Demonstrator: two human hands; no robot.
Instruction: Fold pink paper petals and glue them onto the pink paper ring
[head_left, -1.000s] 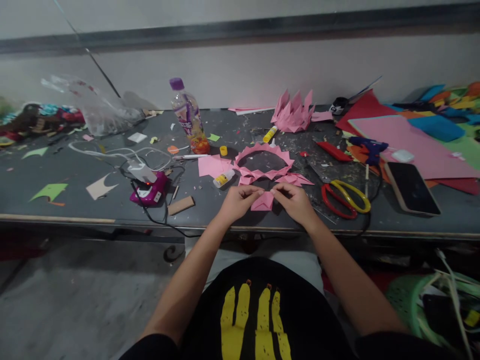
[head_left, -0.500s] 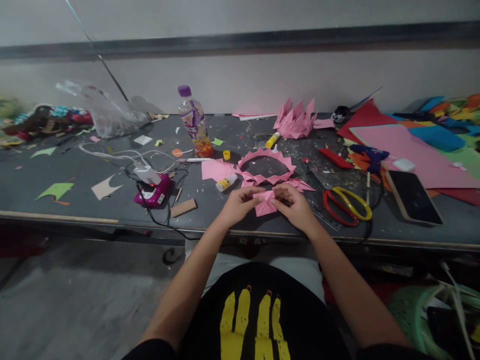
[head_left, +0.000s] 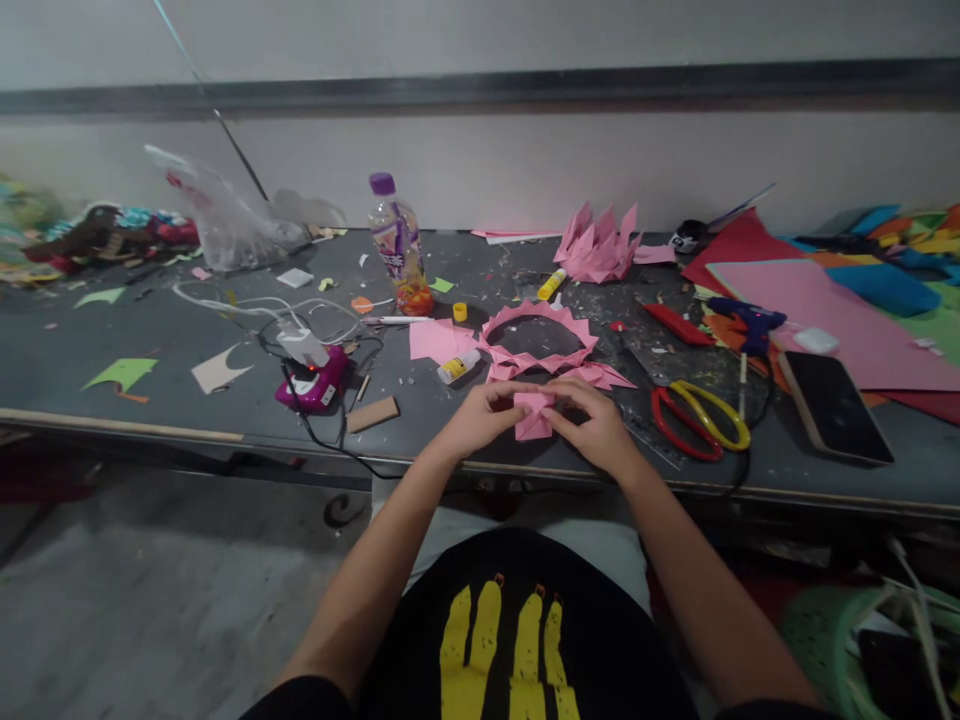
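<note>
A small pink folded paper [head_left: 534,419] is pinched between both hands just above the table's front edge. My left hand [head_left: 484,418] grips its left side, thumb on the near face. On its right side my right hand [head_left: 589,418] does the same, with the fingers behind. Right behind the hands lies a ring of pointed pink folded paper [head_left: 577,345], with more pink folded pieces [head_left: 596,374] at its near side. A glue stick [head_left: 459,367] rests to the left of the ring, close to a flat pink sheet [head_left: 435,341].
Scissors [head_left: 709,420], a phone [head_left: 836,405] and a glue gun [head_left: 750,318] lie on the right. A purple power adapter [head_left: 315,385] with cables and a bottle [head_left: 401,250] stand left. A spiky pink paper piece [head_left: 598,250] sits at the back. Paper scraps are scattered about.
The pink paper's visible face now looks more square, and the fingers have shifted along its top edge. Both hands still hold it. The whole view has shifted slightly.
</note>
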